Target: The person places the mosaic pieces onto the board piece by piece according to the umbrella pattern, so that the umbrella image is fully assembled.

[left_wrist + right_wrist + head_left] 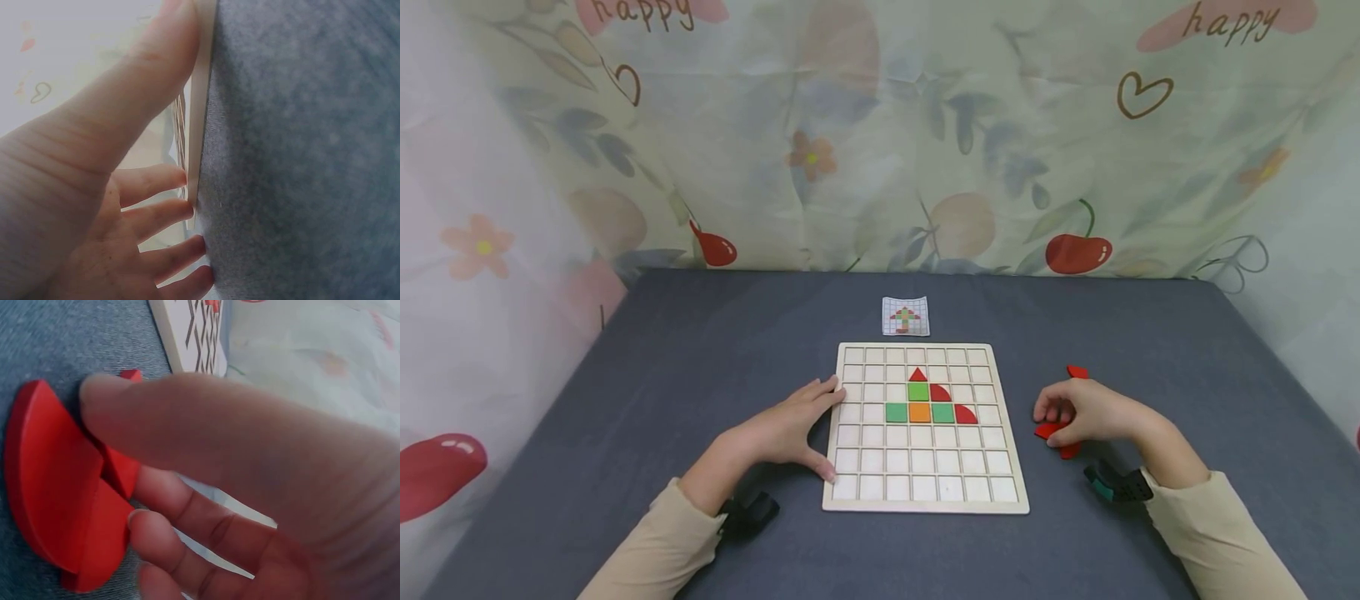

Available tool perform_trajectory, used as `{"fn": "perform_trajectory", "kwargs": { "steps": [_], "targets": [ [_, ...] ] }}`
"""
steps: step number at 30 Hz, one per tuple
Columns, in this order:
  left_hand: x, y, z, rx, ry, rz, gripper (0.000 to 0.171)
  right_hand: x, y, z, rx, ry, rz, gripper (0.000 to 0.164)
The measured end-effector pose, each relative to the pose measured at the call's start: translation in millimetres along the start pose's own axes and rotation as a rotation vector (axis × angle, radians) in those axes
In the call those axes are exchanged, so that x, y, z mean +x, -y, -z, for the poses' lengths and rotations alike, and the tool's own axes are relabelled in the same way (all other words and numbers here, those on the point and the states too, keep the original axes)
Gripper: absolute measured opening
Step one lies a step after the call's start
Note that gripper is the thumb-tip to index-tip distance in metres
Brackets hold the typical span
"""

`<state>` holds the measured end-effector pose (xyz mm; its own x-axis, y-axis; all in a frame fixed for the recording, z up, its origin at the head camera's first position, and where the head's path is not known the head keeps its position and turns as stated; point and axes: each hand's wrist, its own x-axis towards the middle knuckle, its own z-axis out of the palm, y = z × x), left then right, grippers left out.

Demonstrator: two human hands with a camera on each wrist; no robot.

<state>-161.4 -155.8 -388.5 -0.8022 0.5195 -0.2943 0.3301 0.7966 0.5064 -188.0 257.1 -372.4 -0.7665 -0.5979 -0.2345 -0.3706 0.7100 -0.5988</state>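
Two hands work here: our left hand [775, 433] lies with fingers spread and straight against the board [925, 492] at its 9 o'clock edge, and our right hand [1086, 412] curls its fingers over the red pieces [1051, 431] on the surface [700, 350], at 3 o'clock from the board. We judge a loose pinch could drop a piece, or a nudge of the board could shake its tiles [920, 412] loose.

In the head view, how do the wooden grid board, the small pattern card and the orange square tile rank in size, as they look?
1. Pale wooden grid board, clearly the largest.
2. Small paper pattern card; it lies farther from the camera, so it may look smaller than it is.
3. Orange square tile, smallest, filling one cell.
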Motion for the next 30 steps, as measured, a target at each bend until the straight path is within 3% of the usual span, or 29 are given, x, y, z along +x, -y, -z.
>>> {"fn": "perform_trajectory", "kwargs": {
  "steps": [10, 20, 30],
  "targets": [
    [0.0, -0.5, 1.0, -0.003, -0.001, -0.007, 0.109, 2.9, 1.2, -1.0, -0.025, -0.036, 0.013, 0.012],
    [0.2, 0.5, 0.4, -0.014, -0.006, -0.024, 0.109, 11.2, 18.4, -3.5, -0.096, -0.153, 0.028, 0.014],
    [0.5, 1.7, -0.2, -0.010, -0.009, -0.029, 0.110, 16.6, 30.3, -10.3, -0.043, -0.202, 0.034, 0.018]
  ]
}}
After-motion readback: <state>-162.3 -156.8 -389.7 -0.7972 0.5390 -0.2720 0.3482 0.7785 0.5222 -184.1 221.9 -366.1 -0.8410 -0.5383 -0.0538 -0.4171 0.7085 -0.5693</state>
